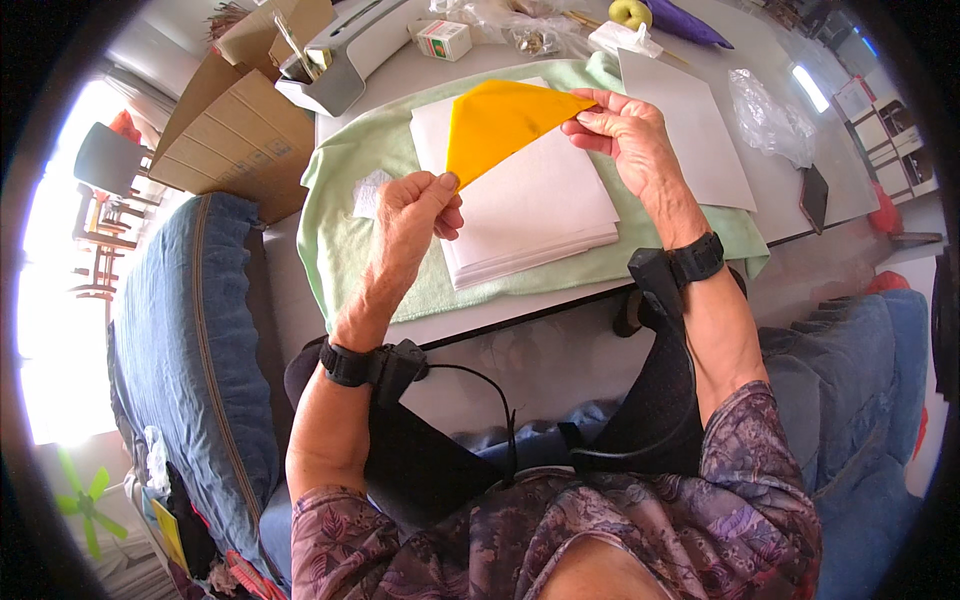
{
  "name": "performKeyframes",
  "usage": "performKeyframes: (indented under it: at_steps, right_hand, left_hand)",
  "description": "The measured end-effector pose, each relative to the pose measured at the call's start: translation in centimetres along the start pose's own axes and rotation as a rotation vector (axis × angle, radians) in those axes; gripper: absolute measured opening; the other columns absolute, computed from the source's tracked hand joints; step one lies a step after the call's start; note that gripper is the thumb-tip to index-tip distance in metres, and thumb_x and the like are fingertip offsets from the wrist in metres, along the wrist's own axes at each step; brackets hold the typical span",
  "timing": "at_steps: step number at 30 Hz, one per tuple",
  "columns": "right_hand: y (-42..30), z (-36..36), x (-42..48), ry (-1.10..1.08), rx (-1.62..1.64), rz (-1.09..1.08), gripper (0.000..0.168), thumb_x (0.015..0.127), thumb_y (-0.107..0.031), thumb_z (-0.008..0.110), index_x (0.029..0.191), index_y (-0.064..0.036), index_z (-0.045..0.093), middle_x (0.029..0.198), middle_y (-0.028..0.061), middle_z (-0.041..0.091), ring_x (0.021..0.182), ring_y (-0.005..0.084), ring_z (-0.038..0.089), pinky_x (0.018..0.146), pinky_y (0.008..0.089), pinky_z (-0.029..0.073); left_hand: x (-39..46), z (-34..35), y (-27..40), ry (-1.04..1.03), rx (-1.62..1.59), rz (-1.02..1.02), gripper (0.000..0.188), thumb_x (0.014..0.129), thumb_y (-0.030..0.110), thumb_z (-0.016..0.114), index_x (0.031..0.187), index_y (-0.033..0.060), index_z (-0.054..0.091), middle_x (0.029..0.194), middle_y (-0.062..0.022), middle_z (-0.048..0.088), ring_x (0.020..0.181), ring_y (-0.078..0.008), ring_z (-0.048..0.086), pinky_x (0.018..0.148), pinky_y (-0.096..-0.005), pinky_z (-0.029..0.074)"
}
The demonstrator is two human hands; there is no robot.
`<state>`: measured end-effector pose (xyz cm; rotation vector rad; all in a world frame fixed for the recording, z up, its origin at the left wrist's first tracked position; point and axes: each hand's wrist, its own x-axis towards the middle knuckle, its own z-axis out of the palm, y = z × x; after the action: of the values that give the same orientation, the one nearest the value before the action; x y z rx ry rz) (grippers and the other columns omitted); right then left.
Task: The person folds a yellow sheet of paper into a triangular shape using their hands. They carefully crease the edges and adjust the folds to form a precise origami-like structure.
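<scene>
A bright yellow piece, either cloth or paper (pixel 506 124), is stretched between my two hands above the table. My left hand (pixel 420 206) pinches its lower left corner between thumb and fingers. At the pointed right corner, my right hand (pixel 626 131) grips it the same way. Its top edge looks folded or angled, and a faint dark smudge shows on its surface. Below it lies a stack of white paper sheets (pixel 536 210), partly hidden by the yellow piece. The stack rests on a light green towel (pixel 345 262). A small crumpled white tissue (pixel 369 193) lies left of the stack.
A large white sheet (pixel 690 135) lies to the right, beside a clear plastic bag (pixel 771 116) and a dark phone (pixel 814 199). Along the back are a small box (pixel 444 40), a grey organizer (pixel 326 86) and a yellow-green fruit (pixel 630 13). A cardboard box (pixel 240 142) stands left.
</scene>
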<state>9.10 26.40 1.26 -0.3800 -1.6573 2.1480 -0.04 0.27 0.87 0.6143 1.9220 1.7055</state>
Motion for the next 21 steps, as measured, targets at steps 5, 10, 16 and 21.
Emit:
performKeyframes:
  at_steps: [5, 10, 16, 21]
  right_hand:
    - [-0.01, 0.09, 0.01, 0.003, 0.004, 0.001, 0.030, 0.089, 0.003, 0.057, 0.117, 0.010, 0.059, 0.100, 0.0167, 0.069, 0.079, 0.0192, 0.071, 0.072, 0.0250, 0.061]
    - [0.03, 0.29, -0.02, 0.021, -0.006, -0.007, 0.028, 0.088, 0.001, 0.059, 0.116, 0.007, 0.061, 0.099, 0.0147, 0.069, 0.081, 0.0185, 0.071, 0.073, 0.0270, 0.060]
    - [0.16, 0.72, -0.03, 0.063, 0.019, -0.008, 0.029, 0.088, -0.002, 0.063, 0.116, 0.003, 0.060, 0.098, 0.0116, 0.070, 0.084, 0.0185, 0.070, 0.074, 0.0280, 0.060]
    - [0.43, 0.99, -0.05, 0.010, 0.023, 0.001, 0.025, 0.090, -0.005, 0.062, 0.114, 0.002, 0.061, 0.098, 0.0113, 0.070, 0.082, 0.0190, 0.070, 0.071, 0.0289, 0.061]
  left_hand:
    - [-0.07, 0.01, 0.11, -0.006, 0.009, -0.006, 0.036, 0.096, 0.028, 0.059, 0.076, -0.0015, 0.065, 0.063, -0.0054, 0.061, 0.054, -0.0115, 0.056, 0.055, -0.0257, 0.048]
    - [-0.18, 0.17, 0.24, -0.010, 0.018, -0.012, 0.036, 0.096, 0.028, 0.059, 0.077, -0.0020, 0.065, 0.064, -0.0061, 0.061, 0.056, -0.0119, 0.057, 0.055, -0.0261, 0.048]
    - [-0.22, 0.39, 0.07, -0.034, 0.017, -0.005, 0.036, 0.097, 0.028, 0.058, 0.079, -0.0025, 0.064, 0.065, -0.0067, 0.061, 0.056, -0.0123, 0.056, 0.056, -0.0266, 0.048]
    - [-0.53, 0.89, 0.40, -0.034, -0.007, 0.001, 0.037, 0.097, 0.030, 0.058, 0.080, -0.0029, 0.064, 0.065, -0.0071, 0.061, 0.057, -0.0127, 0.056, 0.056, -0.0269, 0.048]
